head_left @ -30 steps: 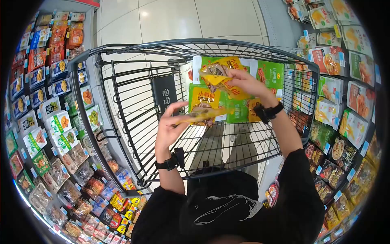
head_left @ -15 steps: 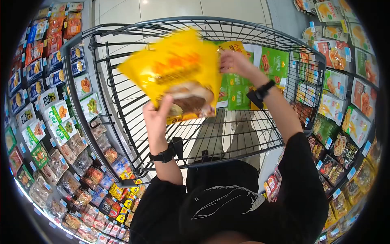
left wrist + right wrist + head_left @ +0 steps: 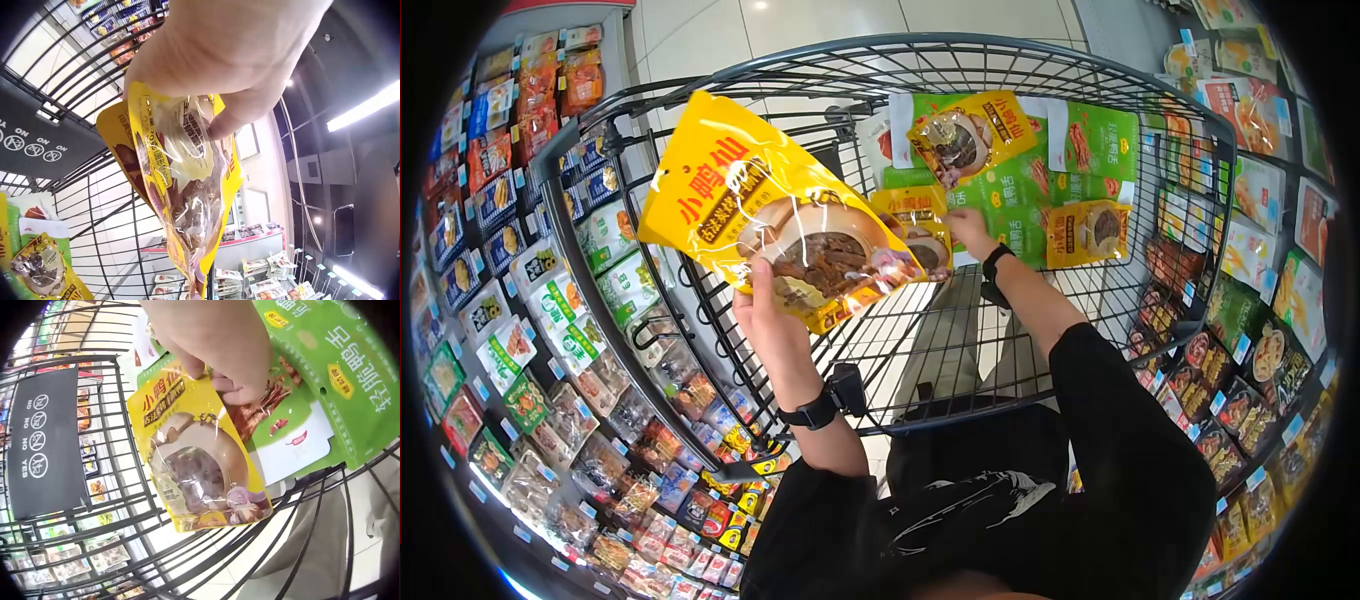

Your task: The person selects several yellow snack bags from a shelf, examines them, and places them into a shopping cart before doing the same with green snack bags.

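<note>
My left hand holds up a yellow snack pouch over the cart's left side, thumb on its front. In the left wrist view, a second yellow pouch shows behind it. Down in the cart, my right hand pinches the edge of another yellow pouch, which lies partly over green packets. Two more yellow pouches lie on the green packets, one at the far side and one to the right.
The wire shopping cart surrounds both hands, with a dark sign panel on its side. Shelves of packaged food stand on the left and right. Pale floor tiles stretch ahead.
My left hand lifted its pouches up and leftward, then tilted them to face up. The right hand let go of a pouch at the far side and came nearer, to another yellow pouch.
</note>
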The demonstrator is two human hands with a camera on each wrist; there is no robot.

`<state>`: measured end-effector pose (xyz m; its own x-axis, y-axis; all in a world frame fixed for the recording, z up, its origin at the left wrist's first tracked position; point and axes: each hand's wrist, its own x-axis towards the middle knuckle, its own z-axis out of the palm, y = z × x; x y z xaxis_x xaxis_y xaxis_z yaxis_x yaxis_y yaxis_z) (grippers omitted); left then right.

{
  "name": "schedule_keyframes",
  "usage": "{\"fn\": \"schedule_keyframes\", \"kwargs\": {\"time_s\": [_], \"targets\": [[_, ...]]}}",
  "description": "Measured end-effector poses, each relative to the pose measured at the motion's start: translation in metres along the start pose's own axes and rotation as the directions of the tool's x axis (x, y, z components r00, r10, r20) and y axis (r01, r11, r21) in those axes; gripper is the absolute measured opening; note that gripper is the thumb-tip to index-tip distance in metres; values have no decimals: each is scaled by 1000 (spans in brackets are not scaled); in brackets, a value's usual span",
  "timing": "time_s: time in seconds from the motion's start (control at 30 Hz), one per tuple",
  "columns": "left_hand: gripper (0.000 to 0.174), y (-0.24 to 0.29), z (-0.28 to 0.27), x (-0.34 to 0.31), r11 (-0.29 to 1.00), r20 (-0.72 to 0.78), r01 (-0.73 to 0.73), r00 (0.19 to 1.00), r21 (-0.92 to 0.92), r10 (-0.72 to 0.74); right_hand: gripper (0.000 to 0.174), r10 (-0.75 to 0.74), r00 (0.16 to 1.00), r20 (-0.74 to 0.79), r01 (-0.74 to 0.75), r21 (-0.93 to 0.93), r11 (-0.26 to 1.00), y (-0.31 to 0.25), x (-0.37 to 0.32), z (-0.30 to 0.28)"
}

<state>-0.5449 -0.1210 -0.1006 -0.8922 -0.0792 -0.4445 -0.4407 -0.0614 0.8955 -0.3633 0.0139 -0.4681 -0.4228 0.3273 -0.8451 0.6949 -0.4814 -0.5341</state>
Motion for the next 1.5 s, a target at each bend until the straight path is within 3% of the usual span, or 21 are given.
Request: {"fn": "schedule_keyframes", "kwargs": {"time_s": [0.17,0.23,0.37,0.43,0.5,0.57,0.63,0.7,0.73,0.77,0.87,0.97,1.03,1.1,1.17,1.23,1.27,1.33,1.43,1.47,1.5], "targets": [[25,-7,-10,4,998,137,1,991,56,-9,22,-128,978,167,189,-431,882,-68,-52,12],[26,-8,-10,4,999,179,-21,984,34,14,25,-376,898,229,375,49,926,-89,-73,15],[33,-8,-12,2,998,421,47,905,47,-63,27,-446,807,387,412,171,895,-178,-125,-10],[29,-8,-11,1,994,513,100,852,35,-104,30,-369,758,538,-72,631,773,-226,-164,-23],[27,-7,-11,-3,994,603,91,789,69,-114,33,-423,729,538,-55,662,748,-259,-196,-32],[25,4,-4,-9,991,733,45,669,122,-121,34,-309,697,648,-276,639,718,-274,-215,-41],[24,5,0,-14,991,771,-25,631,128,-84,34,-320,683,657,-316,661,681,-267,-211,-43],[22,-5,-3,-9,952,823,-283,564,117,66,39,-306,640,705,-403,648,646,-262,-204,-43],[21,-6,-2,0,916,895,-389,436,94,93,39,-316,616,722,-427,643,636,-255,-198,-46],[21,-7,-3,-1,916,895,-390,437,95,92,39,-316,615,723,-428,642,635,-258,-199,-46],[22,-6,-5,-11,996,831,21,549,91,-87,38,-329,564,758,-519,635,573,-260,-206,-40],[23,-9,0,-17,993,817,20,567,113,-105,39,-318,588,744,-564,659,498,-252,-200,-33],[22,-12,2,-18,991,797,-13,596,133,-99,45,-459,499,735,-575,677,460,-243,-181,-31],[20,-15,-3,-16,977,710,-19,690,212,-141,47,-443,552,706,-577,707,408,-246,-156,-38],[20,-17,-6,-15,990,646,21,756,137,-105,42,-90,856,509,-351,702,620,-197,-89,-51],[22,-15,-3,-13,1000,601,14,799,26,-27,40,-12,989,145,-64,509,859,-142,-26,-65],[22,-13,-1,-14,1000,549,19,835,21,-27,40,-12,990,139,-63,521,851,-109,8,-72],[23,-16,-7,-10,998,498,32,867,-45,-5,39,210,969,-134,-84,619,781,-56,56,-81],[24,-17,-9,-8,996,460,41,888,-75,-2,40,141,988,-65,-48,735,676,-88,16,-68],[25,-18,-9,-8,995,450,45,893,-90,0,34,333,935,-118,-139,744,654,-98,21,-61],[25,-19,-8,-8,995,457,45,889,-90,1,34,331,936,-122,-132,748,650,-98,28,-57]]}}
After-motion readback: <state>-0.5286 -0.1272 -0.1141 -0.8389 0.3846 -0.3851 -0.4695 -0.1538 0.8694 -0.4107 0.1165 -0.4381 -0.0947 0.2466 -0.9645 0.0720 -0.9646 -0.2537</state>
